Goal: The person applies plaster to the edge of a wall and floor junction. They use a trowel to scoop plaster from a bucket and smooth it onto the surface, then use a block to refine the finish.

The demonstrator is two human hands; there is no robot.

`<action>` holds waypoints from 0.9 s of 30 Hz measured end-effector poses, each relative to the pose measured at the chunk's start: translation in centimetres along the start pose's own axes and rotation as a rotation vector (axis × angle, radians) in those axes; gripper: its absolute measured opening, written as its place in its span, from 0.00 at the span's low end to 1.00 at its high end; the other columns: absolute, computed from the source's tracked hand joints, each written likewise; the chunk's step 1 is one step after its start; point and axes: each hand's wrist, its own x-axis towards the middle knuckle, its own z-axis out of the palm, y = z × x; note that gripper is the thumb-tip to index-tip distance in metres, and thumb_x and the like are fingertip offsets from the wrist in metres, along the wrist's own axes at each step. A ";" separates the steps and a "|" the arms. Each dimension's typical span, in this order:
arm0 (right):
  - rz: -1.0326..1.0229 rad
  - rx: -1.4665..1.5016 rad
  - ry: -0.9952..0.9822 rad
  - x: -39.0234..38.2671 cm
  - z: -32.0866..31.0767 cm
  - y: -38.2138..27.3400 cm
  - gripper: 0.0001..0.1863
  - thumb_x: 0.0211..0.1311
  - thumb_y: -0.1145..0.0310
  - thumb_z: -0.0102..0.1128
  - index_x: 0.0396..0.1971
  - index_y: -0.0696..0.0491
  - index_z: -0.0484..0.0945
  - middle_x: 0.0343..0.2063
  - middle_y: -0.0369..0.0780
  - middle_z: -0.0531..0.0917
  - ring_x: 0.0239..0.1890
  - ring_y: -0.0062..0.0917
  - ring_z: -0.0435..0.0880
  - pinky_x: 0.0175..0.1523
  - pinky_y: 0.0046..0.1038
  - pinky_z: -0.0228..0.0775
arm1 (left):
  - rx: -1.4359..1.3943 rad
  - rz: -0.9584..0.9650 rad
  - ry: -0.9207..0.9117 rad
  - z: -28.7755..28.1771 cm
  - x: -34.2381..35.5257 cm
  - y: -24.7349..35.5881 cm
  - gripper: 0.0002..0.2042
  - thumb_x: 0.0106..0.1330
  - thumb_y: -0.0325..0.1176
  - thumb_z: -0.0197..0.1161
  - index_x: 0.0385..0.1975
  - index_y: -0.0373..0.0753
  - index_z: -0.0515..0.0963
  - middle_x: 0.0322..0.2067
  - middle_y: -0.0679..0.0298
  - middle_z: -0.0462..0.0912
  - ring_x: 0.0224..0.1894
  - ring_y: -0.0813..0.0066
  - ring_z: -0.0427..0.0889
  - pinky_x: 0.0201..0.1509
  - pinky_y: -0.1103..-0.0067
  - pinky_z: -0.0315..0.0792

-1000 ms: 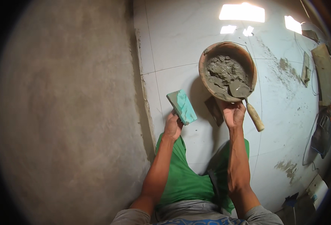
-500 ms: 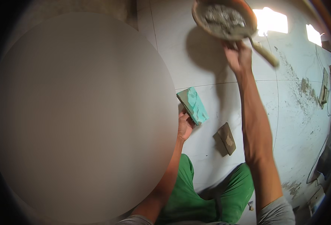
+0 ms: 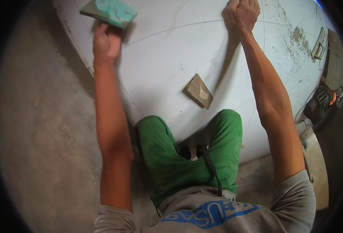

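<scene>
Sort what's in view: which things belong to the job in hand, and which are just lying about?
Job in hand:
teal block, held in the left hand
right hand; its grip is cut off at the top edge

Apparently lying about:
brown block on the tiles
float
board
dark bundle

Floor: white tile point(image 3: 152, 77), crossed by thin dark seams point(image 3: 171, 29), marked at upper right by grey-brown smears point(image 3: 297, 37). Left: mottled grey-brown bare surface point(image 3: 43, 147), bordered by a chipped tile edge point(image 3: 91, 70). Light: tile palely lit, softly shadowed in places.
</scene>
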 end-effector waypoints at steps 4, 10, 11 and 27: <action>0.064 -0.033 -0.064 0.1 -0.3 0.5 0.32 0.75 0.65 0.44 0.71 0.71 0.61 0.74 0.62 0.60 0.78 0.55 0.53 0.82 0.49 0.39 | -0.074 -0.125 0.113 -1.0 5.0 -0.4 0.21 0.74 0.31 0.56 0.65 0.36 0.71 0.59 0.59 0.80 0.62 0.61 0.78 0.73 0.60 0.69; 0.006 -0.183 -0.059 0.6 1.6 -0.3 0.31 0.76 0.64 0.44 0.71 0.69 0.60 0.71 0.60 0.62 0.76 0.52 0.55 0.80 0.48 0.43 | -0.364 -0.169 -0.084 -5.1 8.6 2.4 0.18 0.76 0.28 0.51 0.63 0.31 0.73 0.60 0.58 0.81 0.64 0.61 0.79 0.75 0.65 0.69; -0.064 -0.368 0.062 0.4 1.6 1.6 0.29 0.76 0.63 0.46 0.69 0.66 0.65 0.67 0.58 0.71 0.72 0.49 0.66 0.77 0.46 0.54 | -0.268 -0.152 0.060 -1.2 8.0 0.3 0.18 0.76 0.28 0.51 0.63 0.31 0.73 0.61 0.58 0.80 0.65 0.61 0.78 0.76 0.63 0.69; 0.018 -0.089 -0.225 2.3 0.1 0.7 0.38 0.68 0.61 0.49 0.72 0.67 0.56 0.74 0.59 0.56 0.77 0.57 0.52 0.76 0.63 0.40 | -0.393 -0.078 0.701 4.0 7.0 5.5 0.20 0.73 0.29 0.51 0.63 0.36 0.73 0.60 0.59 0.79 0.62 0.61 0.77 0.68 0.61 0.72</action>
